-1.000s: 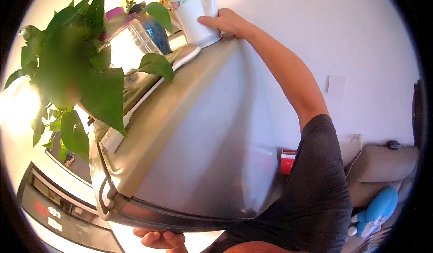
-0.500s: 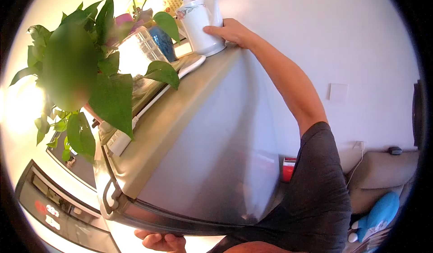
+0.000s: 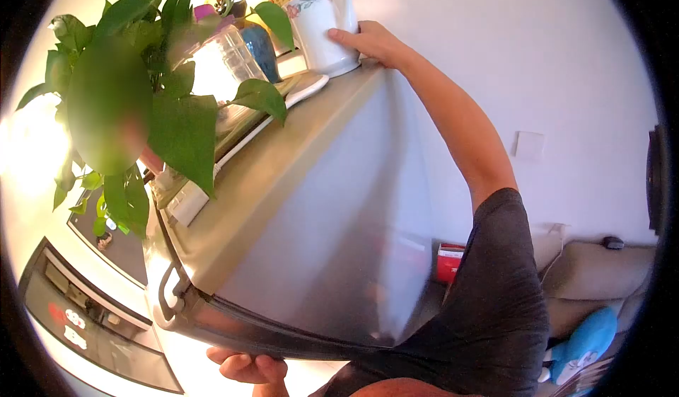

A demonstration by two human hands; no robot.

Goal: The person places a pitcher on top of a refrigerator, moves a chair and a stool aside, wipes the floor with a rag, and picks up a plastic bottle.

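Observation:
My right hand is closed around the side of a white teapot with a floral pattern near its top. The thumb presses on the pot's near side; the other fingers are mostly hidden behind the pot, below its raised spout. The pot stands upright at the back corner of a refrigerator's top. At the bottom left, my left hand shows curled fingers beside the dark edge of the refrigerator door. Whether they grip that edge or anything else is hidden.
A leafy plant covers the left part of the view. Behind it are a clear plastic box and a blue vase. A white power strip lies near the front edge. A sofa and blue plush toy are lower right.
The view has shifted slightly, so the refrigerator top, plant and teapot appear a little higher and further right. My right hand stays on the teapot; my left hand keeps its curled shape.

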